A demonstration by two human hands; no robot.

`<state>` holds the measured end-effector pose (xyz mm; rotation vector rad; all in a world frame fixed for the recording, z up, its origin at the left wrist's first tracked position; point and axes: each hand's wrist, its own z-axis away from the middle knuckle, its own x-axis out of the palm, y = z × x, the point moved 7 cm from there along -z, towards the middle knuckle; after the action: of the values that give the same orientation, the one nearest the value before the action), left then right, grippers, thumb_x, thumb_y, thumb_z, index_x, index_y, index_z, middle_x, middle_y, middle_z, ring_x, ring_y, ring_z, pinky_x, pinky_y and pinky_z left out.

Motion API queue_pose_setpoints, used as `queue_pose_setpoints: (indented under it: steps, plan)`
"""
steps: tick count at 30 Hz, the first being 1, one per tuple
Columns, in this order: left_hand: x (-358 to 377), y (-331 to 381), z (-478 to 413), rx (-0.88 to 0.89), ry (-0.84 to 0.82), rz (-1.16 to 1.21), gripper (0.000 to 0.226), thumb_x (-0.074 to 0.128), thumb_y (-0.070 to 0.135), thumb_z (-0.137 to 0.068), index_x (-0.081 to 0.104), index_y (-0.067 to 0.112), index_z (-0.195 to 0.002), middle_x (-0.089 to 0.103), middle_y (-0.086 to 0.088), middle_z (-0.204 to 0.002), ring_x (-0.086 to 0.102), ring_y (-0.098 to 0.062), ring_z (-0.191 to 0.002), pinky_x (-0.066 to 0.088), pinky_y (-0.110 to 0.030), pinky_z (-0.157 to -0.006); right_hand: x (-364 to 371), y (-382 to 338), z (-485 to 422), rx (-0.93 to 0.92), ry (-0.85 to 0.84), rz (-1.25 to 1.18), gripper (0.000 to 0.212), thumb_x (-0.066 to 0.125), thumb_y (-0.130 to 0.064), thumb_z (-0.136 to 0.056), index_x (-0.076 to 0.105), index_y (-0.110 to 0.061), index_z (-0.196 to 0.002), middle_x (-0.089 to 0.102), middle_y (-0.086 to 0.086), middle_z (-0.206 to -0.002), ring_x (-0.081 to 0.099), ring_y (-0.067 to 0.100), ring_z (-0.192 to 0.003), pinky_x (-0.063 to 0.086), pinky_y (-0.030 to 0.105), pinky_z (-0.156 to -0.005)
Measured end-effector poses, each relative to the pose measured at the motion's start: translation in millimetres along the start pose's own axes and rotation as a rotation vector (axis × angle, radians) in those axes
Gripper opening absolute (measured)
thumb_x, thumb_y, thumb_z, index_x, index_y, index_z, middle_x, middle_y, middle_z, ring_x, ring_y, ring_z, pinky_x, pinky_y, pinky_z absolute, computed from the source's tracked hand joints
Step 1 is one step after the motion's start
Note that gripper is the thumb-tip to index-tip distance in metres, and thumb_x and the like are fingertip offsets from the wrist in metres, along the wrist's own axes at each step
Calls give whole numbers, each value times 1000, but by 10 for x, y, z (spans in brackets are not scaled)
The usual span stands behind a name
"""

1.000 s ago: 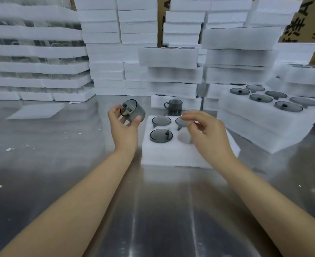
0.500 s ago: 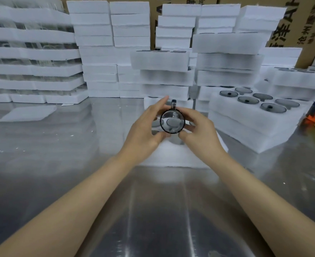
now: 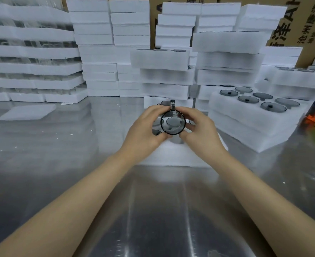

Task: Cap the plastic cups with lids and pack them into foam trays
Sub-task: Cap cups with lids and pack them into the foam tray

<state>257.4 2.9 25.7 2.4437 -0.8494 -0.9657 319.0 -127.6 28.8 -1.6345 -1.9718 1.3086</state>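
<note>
We see the smoky grey cup (image 3: 173, 122) held in the air on its side, one round end toward the camera and its handle pointing up, just above the near foam tray (image 3: 180, 156). The left hand (image 3: 143, 129) and right hand (image 3: 202, 130) grip it from either side with curled fingers. To the right a second tray (image 3: 245, 125) of lidded cups sits on the steel table (image 3: 153, 210). White foam stacks (image 3: 97, 52) rise at the far edge.

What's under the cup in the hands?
A white foam tray lies under the cup. The left hand and right hand cover most of its pockets.
</note>
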Motion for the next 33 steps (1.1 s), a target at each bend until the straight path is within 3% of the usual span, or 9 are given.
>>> queue_pose_setpoints:
  steps: [5, 11, 15, 19, 22, 26, 29, 33]
  plan:
    - [-11, 6, 2, -2, 9, 5, 63, 78, 14, -77, 52, 23, -134, 53, 11, -131, 50, -3, -120, 45, -29, -98, 46, -73, 27, -31, -59, -8, 67, 62, 15, -70, 55, -15, -130, 56, -1, -124, 53, 3, -114, 43, 12, -95]
    - [-10, -17, 13, 15, 7, -18, 68, 72, 21, -79, 44, 29, -140, 51, 15, -130, 48, -1, -120, 41, -12, -92, 64, -58, 14, 12, -105, -171, 59, 72, 3, -77, 51, -18, -128, 59, -5, -125, 53, 6, -119, 45, 23, -99]
    - [-2, -21, 15, 31, 9, -56, 72, 74, 27, -79, 40, 30, -142, 49, 19, -128, 45, -2, -120, 39, -8, -90, 11, 61, -22, 149, -61, -345, 41, 67, -17, -89, 49, -32, -122, 66, -5, -114, 63, 10, -108, 51, 27, -87]
    - [3, 35, 28, 107, 3, -107, 68, 73, 34, -82, 42, 26, -142, 49, 19, -125, 45, -2, -116, 36, -7, -92, -43, 120, -64, 277, 23, -572, 16, 49, -25, -99, 59, -19, -110, 67, 6, -103, 70, 26, -89, 56, 31, -66]
    - [10, 69, 37, 139, -2, -126, 62, 69, 34, -86, 43, 24, -142, 51, 20, -124, 47, -4, -112, 35, -6, -91, -51, 149, -63, 342, 36, -628, 31, 41, -28, -102, 63, -7, -95, 69, 11, -95, 71, 24, -78, 55, 27, -60]
    - [15, 61, 40, 122, -18, -118, 59, 67, 33, -87, 44, 25, -142, 55, 16, -126, 47, -5, -109, 34, -4, -89, -67, 149, -60, 376, 37, -729, 36, 42, -29, -102, 65, -7, -85, 72, 5, -75, 71, 21, -72, 55, 27, -58]
    - [26, 36, 34, 97, -26, -127, 55, 67, 28, -88, 47, 24, -139, 58, 12, -126, 49, -6, -110, 36, -6, -89, -88, 157, -70, 371, 72, -677, 32, 46, -32, -101, 64, -6, -92, 71, 5, -78, 69, 19, -69, 53, 25, -56]
    - [11, 4, 27, 60, -19, -134, 44, 60, 19, -89, 55, 21, -132, 59, 8, -127, 48, -9, -117, 43, -19, -92, -202, 186, -76, 342, 199, -355, 35, 55, -40, -94, 62, -7, -90, 66, 1, -72, 58, 11, -59, 43, 25, -59]
